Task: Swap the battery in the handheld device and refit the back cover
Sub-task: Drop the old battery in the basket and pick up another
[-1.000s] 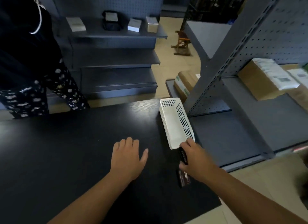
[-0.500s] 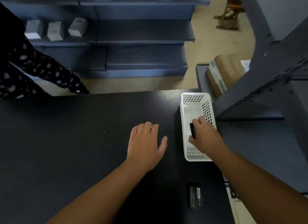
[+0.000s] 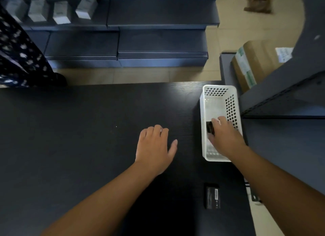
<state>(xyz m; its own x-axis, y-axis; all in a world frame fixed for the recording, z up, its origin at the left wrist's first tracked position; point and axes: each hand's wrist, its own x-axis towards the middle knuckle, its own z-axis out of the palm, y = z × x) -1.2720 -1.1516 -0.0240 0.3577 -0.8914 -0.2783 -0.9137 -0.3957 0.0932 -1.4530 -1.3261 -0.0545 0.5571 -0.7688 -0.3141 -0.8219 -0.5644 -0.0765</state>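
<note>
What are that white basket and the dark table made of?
The basket looks like moulded plastic: glossy white, thin walls pierced with even square holes. The table seems to be wood or a wood-look laminate, matt black with fine straight grain lines; which of the two cannot be told from here.

- One white perforated plastic basket (image 3: 209,102)
- Two flat black rectangular battery-like packs: one inside the basket (image 3: 210,127), one on the table (image 3: 212,198)
- Four small grey-white boxes (image 3: 61,12) on a shelf
- One brown cardboard carton (image 3: 255,60)
- Two bare hands: left (image 3: 154,148), right (image 3: 226,136)
</note>
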